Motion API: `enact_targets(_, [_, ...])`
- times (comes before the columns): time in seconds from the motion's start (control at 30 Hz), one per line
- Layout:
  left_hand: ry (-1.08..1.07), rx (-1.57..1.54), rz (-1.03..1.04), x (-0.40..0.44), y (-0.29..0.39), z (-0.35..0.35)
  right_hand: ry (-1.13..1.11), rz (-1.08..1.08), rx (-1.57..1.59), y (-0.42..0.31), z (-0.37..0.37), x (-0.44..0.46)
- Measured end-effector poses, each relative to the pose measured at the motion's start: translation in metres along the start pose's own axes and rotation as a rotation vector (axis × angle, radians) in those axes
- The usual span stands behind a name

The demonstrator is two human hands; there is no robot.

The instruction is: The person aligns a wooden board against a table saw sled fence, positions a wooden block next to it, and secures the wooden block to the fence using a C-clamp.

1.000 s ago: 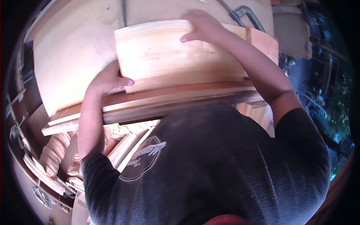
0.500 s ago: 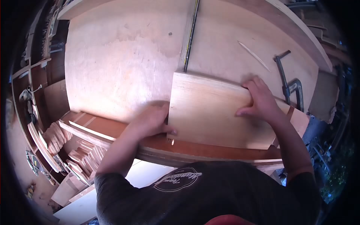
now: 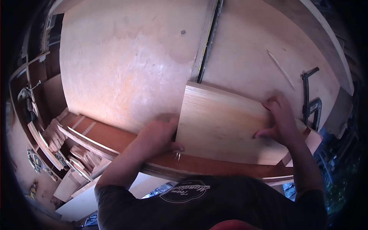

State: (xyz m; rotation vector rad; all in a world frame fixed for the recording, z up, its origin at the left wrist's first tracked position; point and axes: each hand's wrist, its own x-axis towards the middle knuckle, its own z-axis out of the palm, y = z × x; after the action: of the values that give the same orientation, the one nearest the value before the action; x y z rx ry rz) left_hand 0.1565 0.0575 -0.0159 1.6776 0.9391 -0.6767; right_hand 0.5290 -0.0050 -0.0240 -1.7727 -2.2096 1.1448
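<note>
A pale wooden board (image 3: 222,126) lies on the workbench, its far left corner beside a dark slot (image 3: 209,42) that crosses the bench top. At the board's left edge is my left hand (image 3: 163,134), its thumb at the near corner and its other fingers partly hidden. My right hand (image 3: 281,120) grips the far edge toward the right end, fingers over that edge and thumb on the upper face. Small pale prongs or slivers (image 3: 178,156) show just below my left thumb; I cannot tell what they are.
A dark metal clamp (image 3: 306,94) sits at the bench's right side. A thin pointed wood strip (image 3: 281,71) lies beyond the board. Reddish-brown wood (image 3: 103,136) runs along the near edge. Several cut wood pieces (image 3: 86,159) are stacked at the lower left, below shelving.
The whole view has shifted, so the bench, board and clamp appear lower and farther right. Both hands keep about the same places on the board.
</note>
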Motion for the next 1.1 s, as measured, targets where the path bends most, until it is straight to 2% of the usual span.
enact_targets(0.33, [-0.018,-0.074,0.048,-0.0008,-0.0046,0.0001,0.003,-0.025,-0.024,-0.0006,-0.0004,0.0022])
enact_targets(0.6, [0.002,0.001,0.024,-0.0031,-0.0010,-0.0009,0.016,-0.043,-0.028,0.0000,0.0000,0.0030])
enact_targets(1.1, [-0.051,-0.038,-0.023,-0.0022,0.0013,-0.0036,0.026,-0.041,-0.027,0.0011,0.0014,0.0017])
